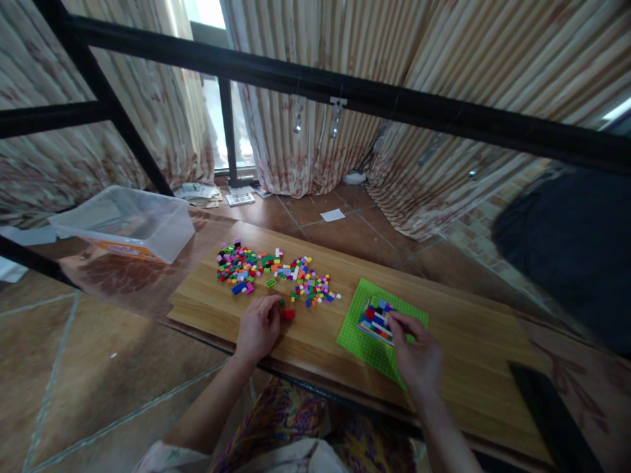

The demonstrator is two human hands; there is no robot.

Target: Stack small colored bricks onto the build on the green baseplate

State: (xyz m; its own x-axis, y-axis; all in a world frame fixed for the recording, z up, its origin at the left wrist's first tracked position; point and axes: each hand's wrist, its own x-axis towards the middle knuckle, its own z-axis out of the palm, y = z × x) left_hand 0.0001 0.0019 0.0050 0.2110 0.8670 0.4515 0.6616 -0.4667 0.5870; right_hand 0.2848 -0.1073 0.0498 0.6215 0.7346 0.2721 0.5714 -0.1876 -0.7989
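A green baseplate (pixel 359 341) lies on the wooden board (pixel 315 341), with a patch of coloured bricks (pixel 375 320) built on it. My right hand (pixel 418 358) rests on the plate's near right side, fingers pinched at the edge of the built patch; what they hold is too small to name. My left hand (pixel 258 327) lies curled on the board left of the plate, its fingertips touching a red brick (pixel 288 314). A spread of loose coloured bricks (pixel 276 272) lies just beyond the left hand.
A clear plastic bin (pixel 125 223) stands at the far left on a glass tabletop. A black metal frame bar (pixel 345 92) crosses overhead. Striped curtains hang behind. Papers (pixel 197 194) lie on the tiled floor. A dark object (pixel 572 249) sits at the right.
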